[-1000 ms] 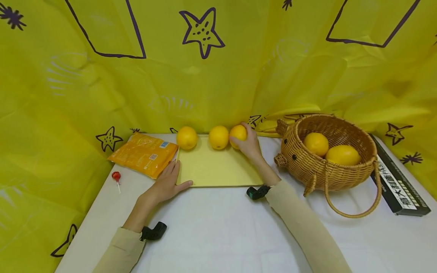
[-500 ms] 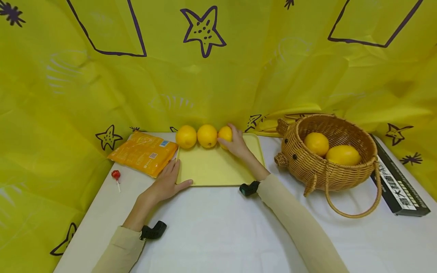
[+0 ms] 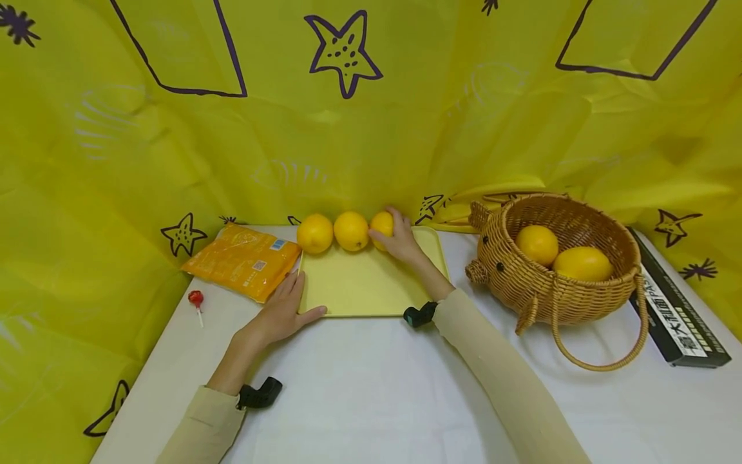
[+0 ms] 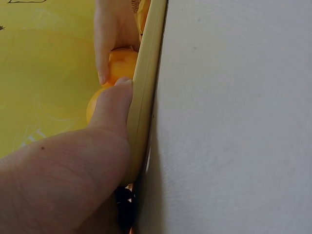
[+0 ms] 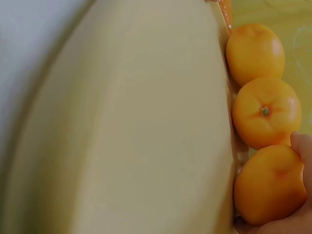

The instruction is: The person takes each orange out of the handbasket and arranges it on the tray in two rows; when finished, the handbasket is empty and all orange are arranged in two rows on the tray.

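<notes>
Three oranges stand in a row along the back of a pale yellow tray (image 3: 359,290). My right hand (image 3: 402,240) grips the rightmost orange (image 5: 270,185), thumb and fingers on either side of it. That orange is right beside the middle orange (image 3: 351,231); the left orange (image 3: 315,233) sits at the tray's back left corner. At the tray's front left corner rests my left hand (image 3: 281,312), its fingers straight along the left side and its thumb along the front edge. In the left wrist view the left thumb (image 4: 113,105) lies over the tray's rim.
An orange plastic packet (image 3: 243,261) lies left of the tray, and a red lollipop (image 3: 196,299) lies in front of it. On the right stands a pig-shaped wicker basket (image 3: 522,296) with two yellow-orange fruits inside. Beyond it is a long black box (image 3: 678,316). A yellow curtain (image 3: 371,148) hangs behind.
My right hand has moved left with the rightmost orange, and the middle orange has shifted left against the left one. In the last half second little moved. The left hand stays put.
</notes>
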A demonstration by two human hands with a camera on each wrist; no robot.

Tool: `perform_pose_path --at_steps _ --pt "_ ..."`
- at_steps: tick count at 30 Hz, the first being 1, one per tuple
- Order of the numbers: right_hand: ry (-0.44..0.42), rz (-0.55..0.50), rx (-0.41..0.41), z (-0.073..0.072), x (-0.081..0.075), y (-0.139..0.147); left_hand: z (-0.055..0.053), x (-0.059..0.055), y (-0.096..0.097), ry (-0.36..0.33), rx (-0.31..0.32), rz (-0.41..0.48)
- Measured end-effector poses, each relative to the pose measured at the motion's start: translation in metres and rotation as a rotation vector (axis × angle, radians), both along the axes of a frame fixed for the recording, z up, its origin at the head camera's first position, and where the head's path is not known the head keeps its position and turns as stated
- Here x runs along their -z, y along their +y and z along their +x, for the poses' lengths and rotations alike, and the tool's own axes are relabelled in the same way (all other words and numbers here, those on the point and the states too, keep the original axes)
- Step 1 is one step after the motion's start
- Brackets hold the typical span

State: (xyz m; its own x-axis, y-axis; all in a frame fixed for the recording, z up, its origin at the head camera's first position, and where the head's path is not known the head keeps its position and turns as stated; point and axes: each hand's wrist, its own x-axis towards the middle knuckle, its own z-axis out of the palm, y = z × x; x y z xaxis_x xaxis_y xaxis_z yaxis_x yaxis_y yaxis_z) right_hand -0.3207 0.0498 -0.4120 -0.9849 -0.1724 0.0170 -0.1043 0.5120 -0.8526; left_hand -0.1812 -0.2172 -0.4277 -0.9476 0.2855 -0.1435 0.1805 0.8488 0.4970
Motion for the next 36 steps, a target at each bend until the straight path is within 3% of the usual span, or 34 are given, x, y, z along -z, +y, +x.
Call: perform_pose_path --at_steps 7,11,15,21,24,28,36 --pt "-0.015 0.035 0.026 0.004 -0.002 0.002 0.003 -0.002 0.002 -0.019 -0.005 0.001" --pt "-0.005 0.079 0.009 0.013 -0.009 0.009 0.004 -0.003 0.003 -0.021 -0.011 0.006" --pt "0.069 0.096 -0.041 0.043 -0.023 0.024 0.005 -0.003 0.002 -0.021 -0.013 0.009" --pt "0.202 0.001 -0.179 0.119 -0.044 0.054 0.005 -0.002 0.001 -0.019 -0.008 0.01" --pt "0.241 -0.043 -0.208 0.149 -0.049 0.07 0.004 0.0 0.0 0.004 -0.005 0.001" --pt "0.294 -0.023 -0.199 0.167 -0.048 0.09 0.003 0.0 0.0 0.006 -0.006 0.001" --pt "0.269 -0.041 -0.194 0.179 -0.046 0.114 0.002 -0.002 0.001 -0.008 -0.003 0.002"
